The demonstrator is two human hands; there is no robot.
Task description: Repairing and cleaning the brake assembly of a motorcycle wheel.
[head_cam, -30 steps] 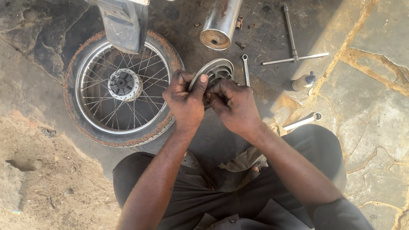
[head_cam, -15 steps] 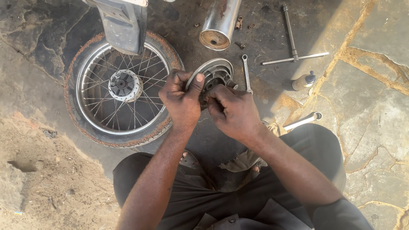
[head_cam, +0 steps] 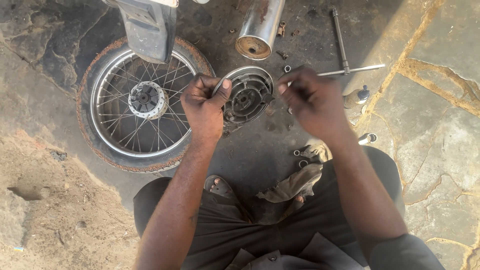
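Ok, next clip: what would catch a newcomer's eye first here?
Probably the spoked wheel lying flat on the stained ground at upper left, its tyre rim rusty with dirt. Just right of it, the left hand grips a round metal drum plate by its edge, while the right hand hovers blurred beside it. A chrome exhaust pipe lies at the top, with a T-handle wrench to its right.

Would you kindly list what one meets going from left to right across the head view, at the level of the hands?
Spoked wheel with rusty-brown tyre → left hand → round grey metal drum plate held by that hand → right hand, blurred → small dark-capped bottle on the stone ground.
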